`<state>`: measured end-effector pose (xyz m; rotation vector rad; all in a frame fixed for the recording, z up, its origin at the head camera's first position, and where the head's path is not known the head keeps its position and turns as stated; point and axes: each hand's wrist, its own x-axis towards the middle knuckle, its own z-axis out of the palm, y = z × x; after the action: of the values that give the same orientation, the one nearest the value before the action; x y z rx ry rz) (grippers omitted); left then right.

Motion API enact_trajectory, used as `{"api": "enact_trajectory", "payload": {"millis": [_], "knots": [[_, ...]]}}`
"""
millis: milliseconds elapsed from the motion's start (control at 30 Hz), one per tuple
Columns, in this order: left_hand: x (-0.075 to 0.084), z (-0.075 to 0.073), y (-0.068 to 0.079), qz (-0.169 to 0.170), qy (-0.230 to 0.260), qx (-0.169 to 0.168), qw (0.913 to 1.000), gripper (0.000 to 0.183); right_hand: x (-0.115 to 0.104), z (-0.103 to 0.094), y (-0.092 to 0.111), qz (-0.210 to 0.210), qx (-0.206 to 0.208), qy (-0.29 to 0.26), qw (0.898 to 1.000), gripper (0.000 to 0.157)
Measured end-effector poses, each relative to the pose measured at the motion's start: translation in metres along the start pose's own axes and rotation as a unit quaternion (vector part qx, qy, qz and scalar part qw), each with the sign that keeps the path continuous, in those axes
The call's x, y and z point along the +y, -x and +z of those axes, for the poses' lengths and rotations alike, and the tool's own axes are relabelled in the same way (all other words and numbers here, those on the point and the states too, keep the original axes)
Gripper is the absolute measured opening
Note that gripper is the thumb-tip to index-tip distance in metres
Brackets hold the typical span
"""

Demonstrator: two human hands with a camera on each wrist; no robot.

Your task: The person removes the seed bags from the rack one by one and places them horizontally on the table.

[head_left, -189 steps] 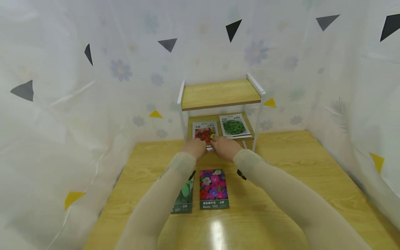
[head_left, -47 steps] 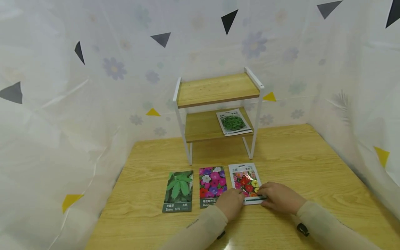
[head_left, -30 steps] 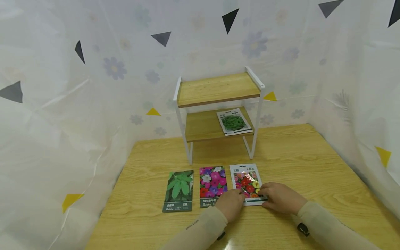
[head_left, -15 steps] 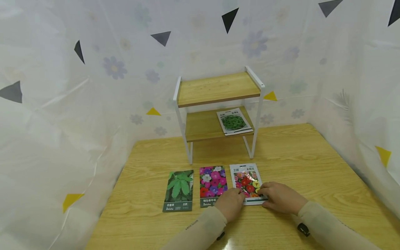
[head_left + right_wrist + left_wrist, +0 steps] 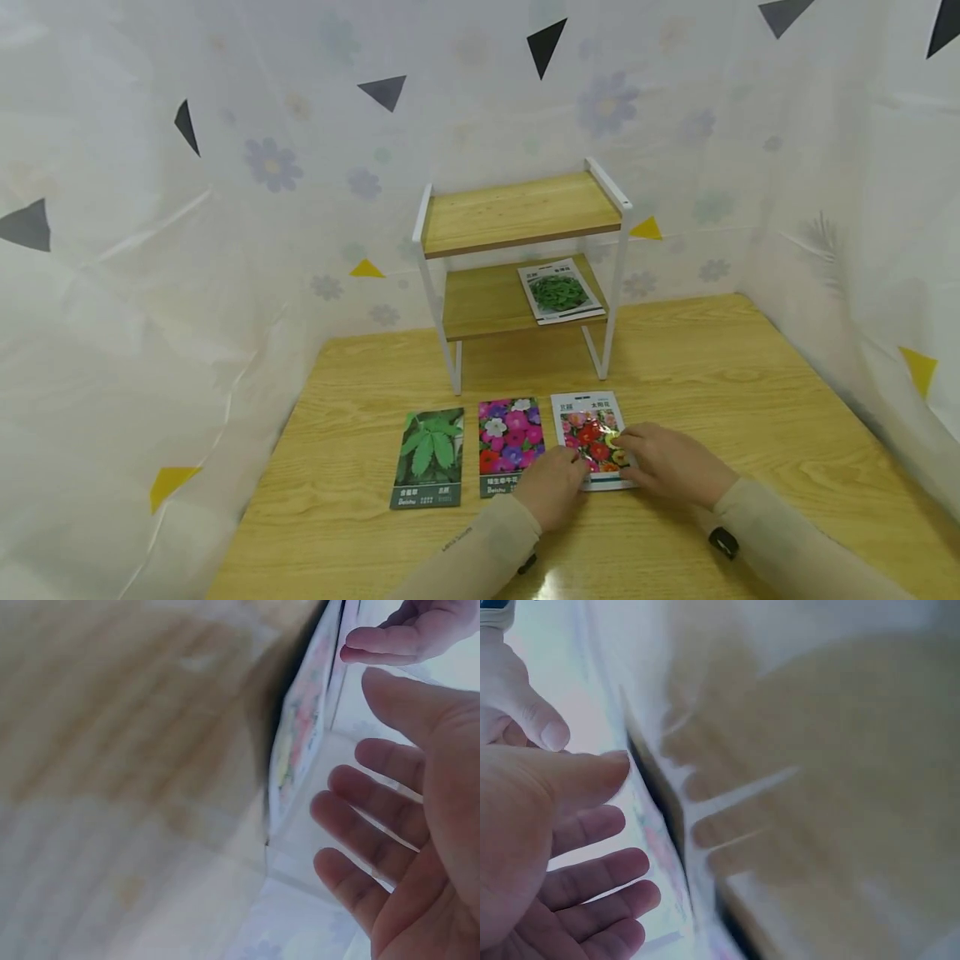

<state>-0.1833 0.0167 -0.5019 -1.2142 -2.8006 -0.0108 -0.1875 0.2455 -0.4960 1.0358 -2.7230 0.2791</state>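
Note:
A seed packet (image 5: 588, 429) with red, pink and yellow flowers lies flat on the table, rightmost of three packets. At its lower left edge is my left hand (image 5: 552, 487), its fingertips over the packet; in the left wrist view the fingers look loosely extended. My right hand (image 5: 667, 462) is at the packet's right edge; the right wrist view shows its fingers spread, with nothing gripped. Left of it lies a packet with pink and purple flowers (image 5: 512, 437), its lower corner partly covered by my left hand. A green-leaf packet (image 5: 429, 454) is furthest left.
A small two-tier shelf (image 5: 517, 215) with white metal sides stands behind the packets on the wooden table (image 5: 345, 433). On its lower tier, at the right, lies a white-bordered packet with green leaves (image 5: 561, 292). Patterned sheeting surrounds the table.
The red-flower packet came from the shelf's lower tier onto the table, right of the pink-flower packet. In the last half second my right hand has shifted slightly upward and its fingers have loosened.

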Motion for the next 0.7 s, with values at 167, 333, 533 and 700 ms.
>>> {"api": "enact_trajectory", "payload": {"millis": [167,333,533,700], "knots": [[-0.012,-0.010,-0.006,0.004,-0.004,0.037,0.9993,0.028,0.000,-0.005,-0.011,0.007,0.021,0.004,1.000,0.053],[-0.031,-0.034,-0.014,0.015,-0.022,0.096,0.9950,0.038,0.002,-0.007,-0.027,-0.003,0.058,0.019,0.998,0.054],[-0.059,-0.070,-0.027,0.024,-0.061,0.165,0.9841,0.045,0.002,-0.015,-0.052,-0.018,0.106,0.014,0.994,0.054],[-0.084,-0.090,-0.041,0.007,-0.064,0.183,0.9809,0.050,0.008,-0.020,-0.076,-0.002,0.128,0.036,0.991,0.061]]}}
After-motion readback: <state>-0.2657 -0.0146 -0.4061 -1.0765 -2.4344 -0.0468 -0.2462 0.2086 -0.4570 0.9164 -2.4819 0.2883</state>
